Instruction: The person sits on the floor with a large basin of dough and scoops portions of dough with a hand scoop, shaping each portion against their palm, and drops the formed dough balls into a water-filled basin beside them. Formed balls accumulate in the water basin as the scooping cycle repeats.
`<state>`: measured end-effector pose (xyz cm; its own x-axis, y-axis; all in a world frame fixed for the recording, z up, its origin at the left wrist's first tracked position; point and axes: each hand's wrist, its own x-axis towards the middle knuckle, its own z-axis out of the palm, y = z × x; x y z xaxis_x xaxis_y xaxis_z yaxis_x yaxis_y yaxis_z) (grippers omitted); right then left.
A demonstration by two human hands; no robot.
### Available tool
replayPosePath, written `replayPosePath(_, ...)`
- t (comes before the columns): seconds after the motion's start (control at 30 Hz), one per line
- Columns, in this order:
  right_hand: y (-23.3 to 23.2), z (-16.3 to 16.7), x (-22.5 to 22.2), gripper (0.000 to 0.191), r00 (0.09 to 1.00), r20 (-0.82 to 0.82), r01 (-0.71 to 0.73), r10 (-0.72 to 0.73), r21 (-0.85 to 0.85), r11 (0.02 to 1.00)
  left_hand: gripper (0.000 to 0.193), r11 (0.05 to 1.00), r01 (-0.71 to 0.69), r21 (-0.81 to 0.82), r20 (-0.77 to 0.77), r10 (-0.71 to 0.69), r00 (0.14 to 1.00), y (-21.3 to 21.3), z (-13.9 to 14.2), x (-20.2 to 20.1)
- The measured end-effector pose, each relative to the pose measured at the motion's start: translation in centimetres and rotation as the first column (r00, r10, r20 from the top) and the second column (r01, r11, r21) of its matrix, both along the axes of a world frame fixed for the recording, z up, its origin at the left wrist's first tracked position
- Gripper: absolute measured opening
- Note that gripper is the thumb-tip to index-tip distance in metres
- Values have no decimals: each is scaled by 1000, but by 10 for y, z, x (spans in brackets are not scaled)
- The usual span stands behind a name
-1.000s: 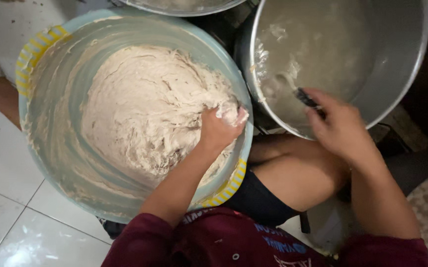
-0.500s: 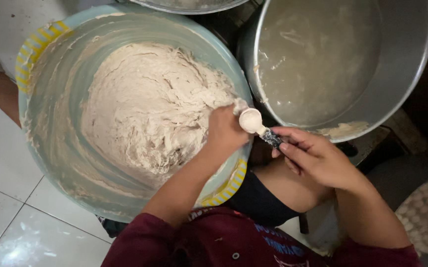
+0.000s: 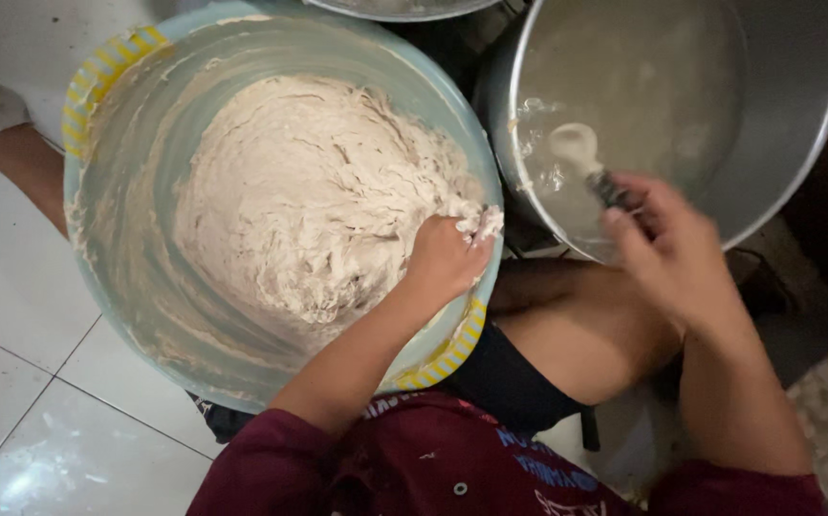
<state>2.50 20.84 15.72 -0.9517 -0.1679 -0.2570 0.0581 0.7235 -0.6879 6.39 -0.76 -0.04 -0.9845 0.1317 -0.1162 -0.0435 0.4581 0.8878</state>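
Left hand [image 3: 447,256]: curled, fingers sunk in the dough [image 3: 314,196] at the near rim of the blue basin [image 3: 122,258]. Right hand [image 3: 667,253]: closed on the handle of a white spoon [image 3: 581,153], apparently dipped into cloudy liquid. The metal pot [image 3: 796,115] lies just beyond the right hand, beside the basin.

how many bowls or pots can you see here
3: a light blue plastic basin of pale dough at left, a big round metal pot of cloudy liquid at right, and a metal rim cut off at the top.
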Motion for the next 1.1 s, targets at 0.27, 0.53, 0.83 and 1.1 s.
replayPosePath(0.27, -56, 17, 61, 45, 975, 76, -224, 211, 273, 936, 31, 980, -151, 132, -34, 157, 987, 5, 31, -8)
replayPosePath(0.53, -20, 20, 51, 42, 959, 282, 59, 12, -240, 969, 23, 968, -107, 227, -257, 166, 952, -10, 23, -4)
replayPosePath(0.83, -32, 6, 53, 46, 972, 155, -146, 176, -184, 972, 24, 969, -66, 240, -220, 120, 968, -10, 19, -4)
replayPosePath(1.1, -21, -18, 24, 44, 868, 487, 111, 95, -377, 920, 56, 927, 154, -343, 262, -63, 963, -30, 16, -45)
